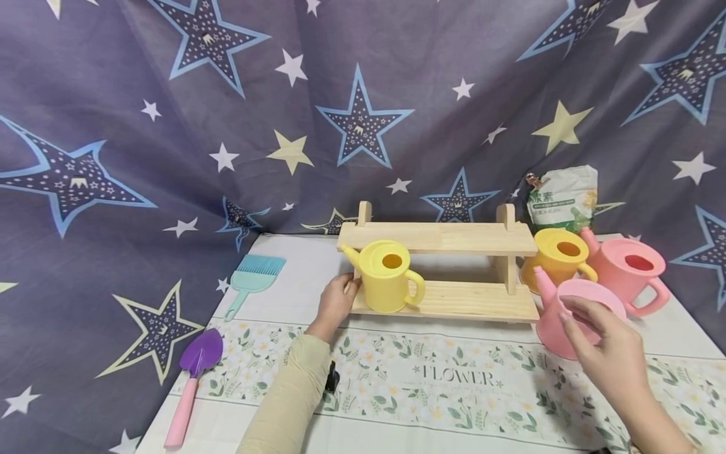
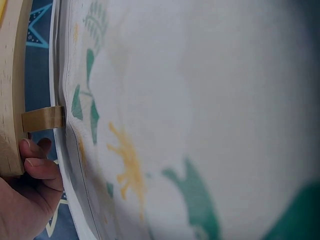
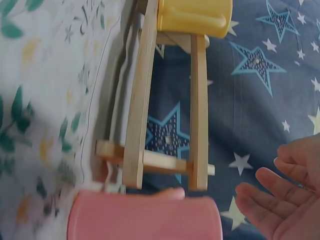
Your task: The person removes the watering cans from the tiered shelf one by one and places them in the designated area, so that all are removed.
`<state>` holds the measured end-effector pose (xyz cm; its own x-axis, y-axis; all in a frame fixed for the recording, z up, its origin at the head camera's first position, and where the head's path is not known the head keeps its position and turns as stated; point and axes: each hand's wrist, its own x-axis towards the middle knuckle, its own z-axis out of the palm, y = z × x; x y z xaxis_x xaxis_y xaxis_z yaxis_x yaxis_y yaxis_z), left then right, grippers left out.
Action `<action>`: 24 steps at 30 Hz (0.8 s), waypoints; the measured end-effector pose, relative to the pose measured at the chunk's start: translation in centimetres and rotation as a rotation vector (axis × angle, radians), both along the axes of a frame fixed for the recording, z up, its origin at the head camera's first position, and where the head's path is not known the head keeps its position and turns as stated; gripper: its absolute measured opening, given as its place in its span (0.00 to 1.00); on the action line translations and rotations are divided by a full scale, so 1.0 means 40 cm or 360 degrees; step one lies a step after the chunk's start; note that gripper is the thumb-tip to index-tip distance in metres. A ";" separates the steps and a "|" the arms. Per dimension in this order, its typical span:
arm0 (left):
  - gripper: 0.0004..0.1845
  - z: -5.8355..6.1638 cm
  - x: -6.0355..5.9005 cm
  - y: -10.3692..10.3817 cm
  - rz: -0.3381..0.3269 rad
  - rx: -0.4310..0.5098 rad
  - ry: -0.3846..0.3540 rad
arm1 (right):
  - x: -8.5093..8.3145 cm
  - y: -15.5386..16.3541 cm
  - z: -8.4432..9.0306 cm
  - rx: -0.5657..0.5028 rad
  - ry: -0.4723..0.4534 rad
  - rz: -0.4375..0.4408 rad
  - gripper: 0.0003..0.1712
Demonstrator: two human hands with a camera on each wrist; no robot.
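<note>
Left hand [image 1: 336, 302] grips the shelf [image 1: 471, 299] end, some fingers hidden, yellow can [image 1: 382, 287] just beside it; right hand [image 1: 615, 350], fingers loosely spread, blocks part of the nearer pink can [image 1: 553, 328].

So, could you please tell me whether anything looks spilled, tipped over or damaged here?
Nothing stands out: the yellow watering can stands upright on the wooden rack, and no spill or damage is visible.

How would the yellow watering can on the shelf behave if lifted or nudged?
The yellow watering can looks plastic and hollow, so probably light yet stiff. Its smooth sides may slip. Near the front edge of the shelf, it could tip.
</note>
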<state>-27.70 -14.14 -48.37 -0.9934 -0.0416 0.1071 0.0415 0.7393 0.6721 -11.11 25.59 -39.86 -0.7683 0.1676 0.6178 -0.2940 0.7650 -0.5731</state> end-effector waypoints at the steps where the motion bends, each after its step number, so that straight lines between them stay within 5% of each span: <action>1: 0.21 0.000 0.000 0.000 0.0000 0.0001 0.0000 | -0.005 -0.007 -0.002 -0.0004 0.0004 0.0047 0.16; 8: 0.21 -0.002 -0.003 0.003 0.0017 -0.0025 0.0003 | -0.043 -0.051 -0.015 0.0014 0.0022 0.0280 0.17; 24: 0.21 -0.007 -0.006 0.001 0.0013 -0.0031 0.0012 | -0.111 -0.175 -0.025 0.0044 -0.0102 0.0563 0.17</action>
